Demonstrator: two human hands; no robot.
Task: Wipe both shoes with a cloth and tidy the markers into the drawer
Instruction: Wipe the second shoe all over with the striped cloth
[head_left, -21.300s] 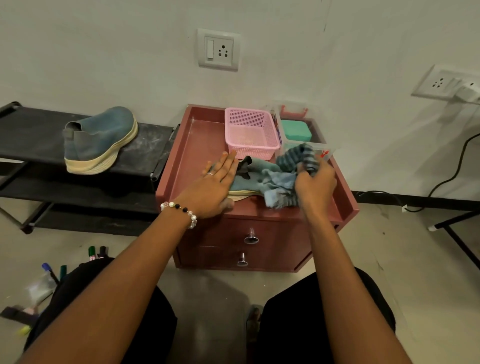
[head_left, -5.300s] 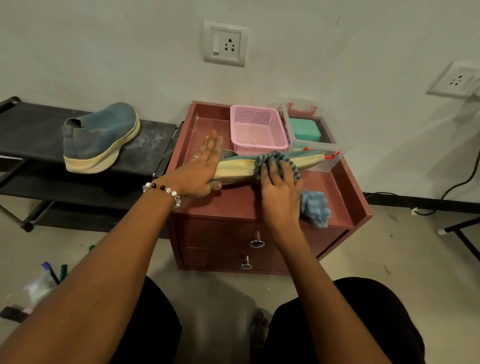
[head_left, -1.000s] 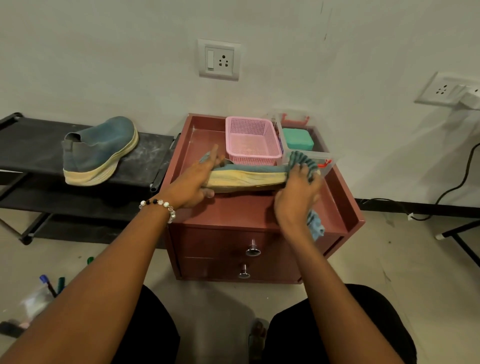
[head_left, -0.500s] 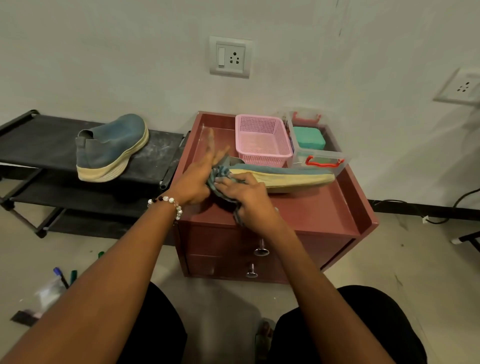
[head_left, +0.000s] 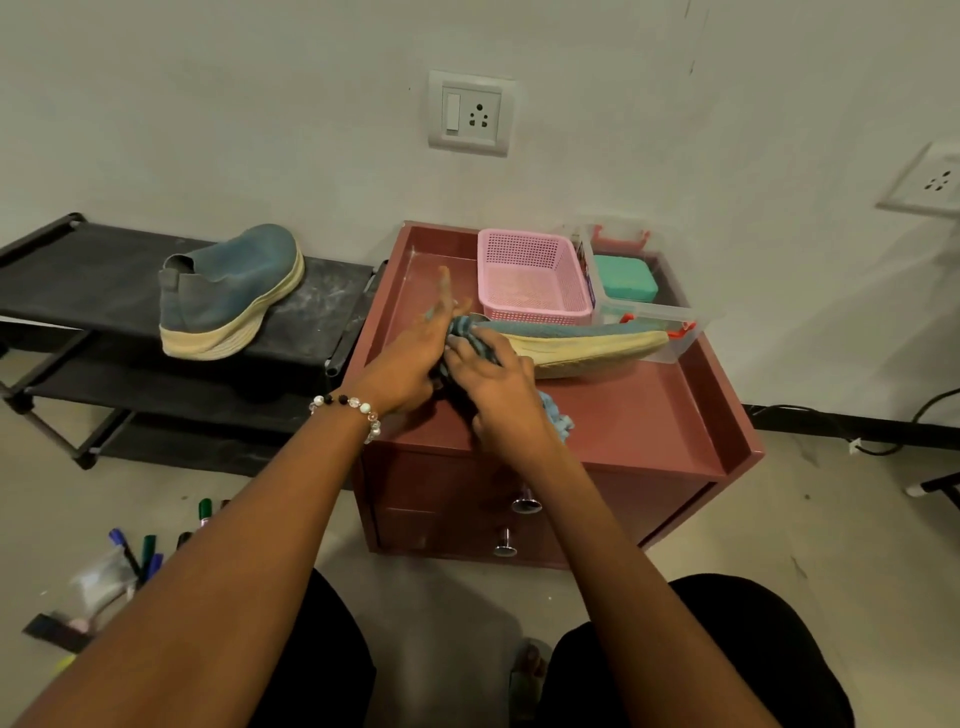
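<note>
Your left hand (head_left: 415, 353), fingers straight, braces heel of shoe (head_left: 576, 345) lying on its side on cabinet (head_left: 649, 415) worktop, sole exposed for wiping. Right hand (head_left: 493, 387) grip bunches cloth (head_left: 462, 332) against heel. Second shoe (head_left: 228, 291) on rack (head_left: 78, 270); markers (head_left: 150, 551) on floor.

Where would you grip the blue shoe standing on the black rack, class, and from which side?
Grip the blue shoe on the rack at its heel collar, coming from above and the left. It stands upright on its sole with the open ankle rim facing up at the left end, probably the easiest edge for fingers to hook.
</note>
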